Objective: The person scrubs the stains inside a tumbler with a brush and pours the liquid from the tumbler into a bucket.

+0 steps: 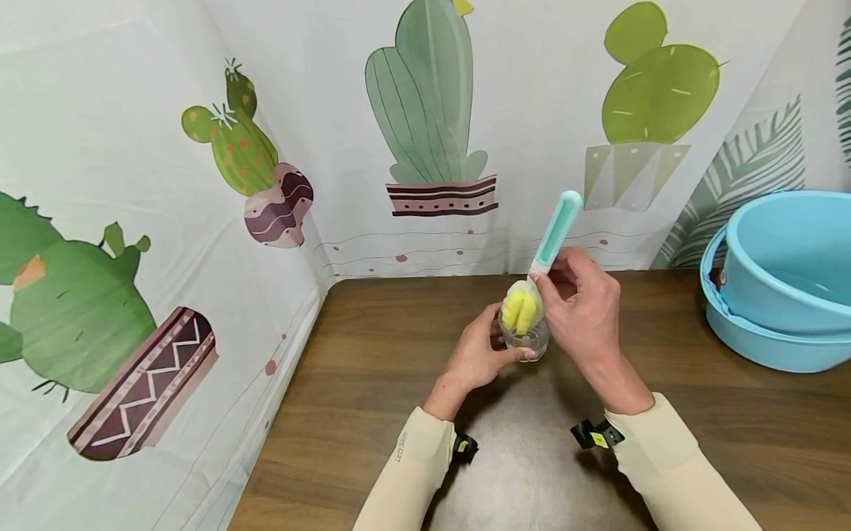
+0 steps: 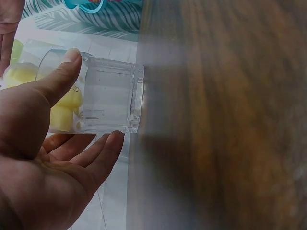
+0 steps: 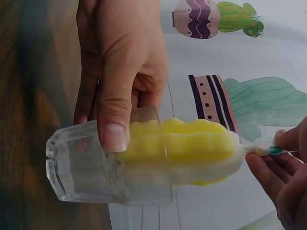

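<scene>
A clear glass [image 1: 535,344] stands upright on the wooden table, and my left hand [image 1: 476,350] holds it round its side. In the right wrist view the left thumb lies across the glass [image 3: 81,163]. A yellow and white sponge bottle brush [image 1: 521,309] is partly inside the glass, its lower end short of the bottom; the upper part sticks out above the rim. My right hand [image 1: 586,306] pinches the brush by the white lower end of its teal handle [image 1: 558,226], which slants up to the right. The left wrist view shows the sponge [image 2: 67,108] behind the glass wall.
Two light blue basins or buckets [image 1: 810,260], one inside the other, stand on the table at the right. Behind the brown wooden table [image 1: 375,426] hangs a white cloth [image 1: 332,87] printed with cacti, which also covers the left side.
</scene>
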Demonstrator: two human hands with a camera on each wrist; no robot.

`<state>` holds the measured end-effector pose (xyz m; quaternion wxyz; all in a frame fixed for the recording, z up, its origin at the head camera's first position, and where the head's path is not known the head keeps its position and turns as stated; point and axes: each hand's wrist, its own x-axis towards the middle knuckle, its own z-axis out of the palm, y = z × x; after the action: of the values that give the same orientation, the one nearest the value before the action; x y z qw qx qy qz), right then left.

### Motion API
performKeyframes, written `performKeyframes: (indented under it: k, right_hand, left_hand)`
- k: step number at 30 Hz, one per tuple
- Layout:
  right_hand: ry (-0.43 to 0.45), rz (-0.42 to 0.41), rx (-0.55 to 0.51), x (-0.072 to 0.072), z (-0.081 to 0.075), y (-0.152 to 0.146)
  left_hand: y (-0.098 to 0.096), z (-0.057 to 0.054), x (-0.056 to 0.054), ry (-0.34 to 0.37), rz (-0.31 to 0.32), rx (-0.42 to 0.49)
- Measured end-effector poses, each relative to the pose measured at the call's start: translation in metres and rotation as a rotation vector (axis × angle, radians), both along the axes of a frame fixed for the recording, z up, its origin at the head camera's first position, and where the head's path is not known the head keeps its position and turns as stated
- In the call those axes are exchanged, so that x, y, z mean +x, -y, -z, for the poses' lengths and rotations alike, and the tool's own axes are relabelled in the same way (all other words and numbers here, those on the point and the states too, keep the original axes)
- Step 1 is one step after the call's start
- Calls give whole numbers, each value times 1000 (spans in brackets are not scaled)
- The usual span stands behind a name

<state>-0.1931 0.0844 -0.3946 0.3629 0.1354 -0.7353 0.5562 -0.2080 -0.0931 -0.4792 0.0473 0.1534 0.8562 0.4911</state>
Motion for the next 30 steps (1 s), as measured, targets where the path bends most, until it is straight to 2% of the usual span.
performKeyframes:
  k: [9,30]
  right_hand:
    - [-64,19,89,-2,2,-1]
    - [-91,13,182,-2,-1,-4]
  left_hand:
    - [0,1,-1,-9,11,13]
    - [0,0,-1,-17,19,-8]
